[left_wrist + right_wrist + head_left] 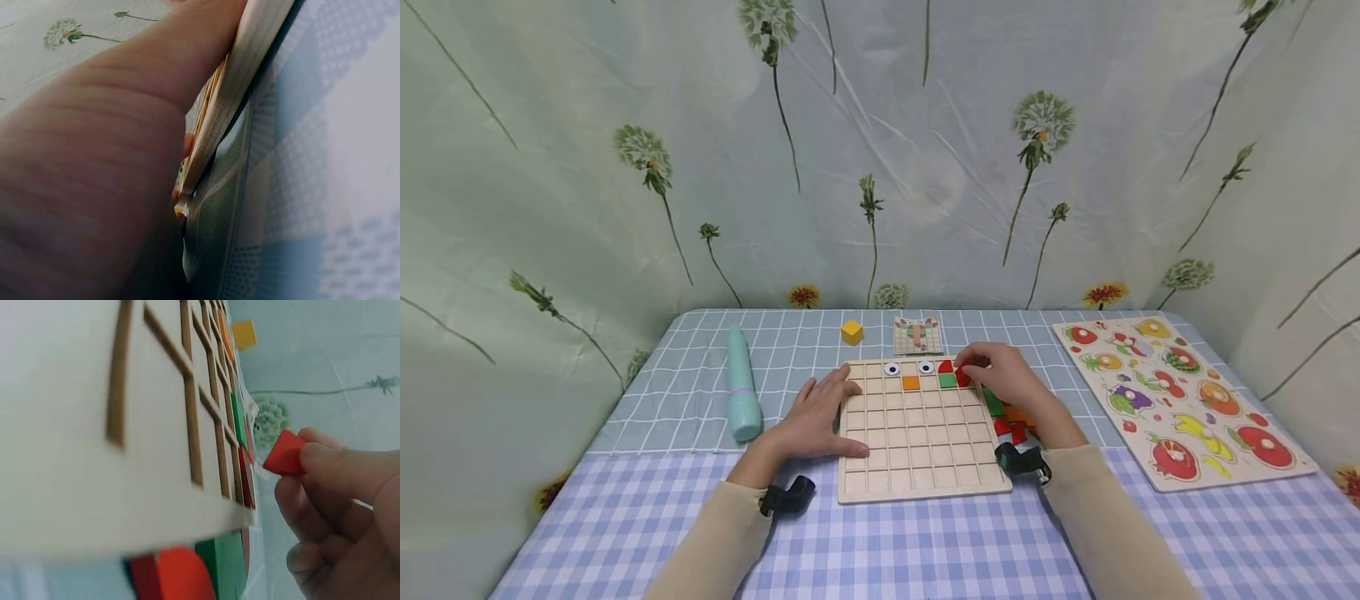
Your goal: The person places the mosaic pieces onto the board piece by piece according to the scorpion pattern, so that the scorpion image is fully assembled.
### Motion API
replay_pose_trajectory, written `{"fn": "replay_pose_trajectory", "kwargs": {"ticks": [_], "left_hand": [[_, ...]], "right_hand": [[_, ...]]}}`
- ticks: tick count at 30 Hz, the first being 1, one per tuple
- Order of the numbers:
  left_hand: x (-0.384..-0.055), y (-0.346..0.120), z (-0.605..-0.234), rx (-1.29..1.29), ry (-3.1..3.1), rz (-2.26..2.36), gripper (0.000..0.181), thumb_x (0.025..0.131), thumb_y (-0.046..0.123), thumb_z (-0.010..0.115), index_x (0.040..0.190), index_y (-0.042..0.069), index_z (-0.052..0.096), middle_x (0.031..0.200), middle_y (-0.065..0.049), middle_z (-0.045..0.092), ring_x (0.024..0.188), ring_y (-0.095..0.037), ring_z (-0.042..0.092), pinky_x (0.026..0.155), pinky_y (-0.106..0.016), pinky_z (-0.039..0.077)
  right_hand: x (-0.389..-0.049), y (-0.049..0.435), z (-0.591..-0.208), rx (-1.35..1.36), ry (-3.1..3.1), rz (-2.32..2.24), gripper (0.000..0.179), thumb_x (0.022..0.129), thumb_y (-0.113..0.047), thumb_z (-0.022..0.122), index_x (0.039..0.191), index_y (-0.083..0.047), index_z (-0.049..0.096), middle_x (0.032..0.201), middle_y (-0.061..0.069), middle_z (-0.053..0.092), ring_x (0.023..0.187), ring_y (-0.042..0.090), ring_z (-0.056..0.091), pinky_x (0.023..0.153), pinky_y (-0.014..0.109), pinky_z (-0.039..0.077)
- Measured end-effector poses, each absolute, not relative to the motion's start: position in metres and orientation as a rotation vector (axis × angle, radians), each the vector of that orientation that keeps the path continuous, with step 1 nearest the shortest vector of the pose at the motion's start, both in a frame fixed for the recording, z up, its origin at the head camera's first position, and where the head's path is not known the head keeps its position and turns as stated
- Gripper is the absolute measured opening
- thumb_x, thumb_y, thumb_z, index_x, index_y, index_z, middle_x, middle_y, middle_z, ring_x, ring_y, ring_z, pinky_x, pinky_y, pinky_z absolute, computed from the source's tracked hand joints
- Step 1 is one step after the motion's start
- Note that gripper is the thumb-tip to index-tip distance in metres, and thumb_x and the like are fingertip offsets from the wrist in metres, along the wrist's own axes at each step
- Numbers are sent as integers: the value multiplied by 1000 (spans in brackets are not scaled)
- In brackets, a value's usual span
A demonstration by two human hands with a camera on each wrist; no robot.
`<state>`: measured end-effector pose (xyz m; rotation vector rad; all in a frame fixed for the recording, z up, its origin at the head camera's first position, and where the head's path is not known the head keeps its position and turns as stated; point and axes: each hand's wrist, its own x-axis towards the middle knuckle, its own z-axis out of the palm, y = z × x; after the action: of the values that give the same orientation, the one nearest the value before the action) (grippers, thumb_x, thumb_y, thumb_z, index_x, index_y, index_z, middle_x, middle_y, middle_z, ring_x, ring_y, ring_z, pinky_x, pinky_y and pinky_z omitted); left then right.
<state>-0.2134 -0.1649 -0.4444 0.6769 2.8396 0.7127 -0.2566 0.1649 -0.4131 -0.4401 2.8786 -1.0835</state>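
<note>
A wooden grid board lies on the table. My left hand rests along its left edge, fingers spread, thumb on the board's surface. Over the far right corner, my right hand pinches a small red block between thumb and fingers, raised off the board in the right wrist view. Set along the board's far side are two white eye tiles, an orange square, a green square and a rounded red piece. In the left wrist view, the hand covers much of the board's edge.
Loose red, green and orange blocks lie beside the board's right edge, partly under the right forearm. A pattern card and a yellow block sit behind it. A teal cylindrical case is on the left, a fruit puzzle board on the right.
</note>
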Motion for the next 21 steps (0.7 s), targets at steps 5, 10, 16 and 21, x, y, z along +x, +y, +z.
{"fn": "replay_pose_trajectory", "kwargs": {"ticks": [5,10,16,21], "left_hand": [[-214,-165,-444,668,2831,717,90,70,65,81,137,17,46,169,-10,13,158,-28,11,124,-62,4],[-214,-165,-444,665,2832,707,90,70,65,81,138,17,46,169,-9,12,158,-28,10,124,-61,4],[-214,-164,-444,659,2831,702,90,70,65,81,138,17,46,169,-9,12,158,-28,11,124,-61,4],[-214,-164,-444,654,2830,709,90,70,64,81,137,17,46,169,-9,13,157,-28,11,124,-61,4]], "right_hand": [[-255,157,-414,-462,2796,-1171,15,98,-7,60,108,-9,71,107,11,72,92,21,65,79,32,56],[-255,150,-417,-455,2728,-1265,19,96,-4,60,112,-9,71,109,12,72,90,20,65,76,29,53],[-257,143,-422,-422,2718,-1313,21,95,-5,63,113,-10,71,107,11,73,87,19,63,69,27,51],[-255,137,-422,-429,2749,-1281,18,94,-8,66,111,-11,72,104,8,72,89,19,63,78,33,54]]}}
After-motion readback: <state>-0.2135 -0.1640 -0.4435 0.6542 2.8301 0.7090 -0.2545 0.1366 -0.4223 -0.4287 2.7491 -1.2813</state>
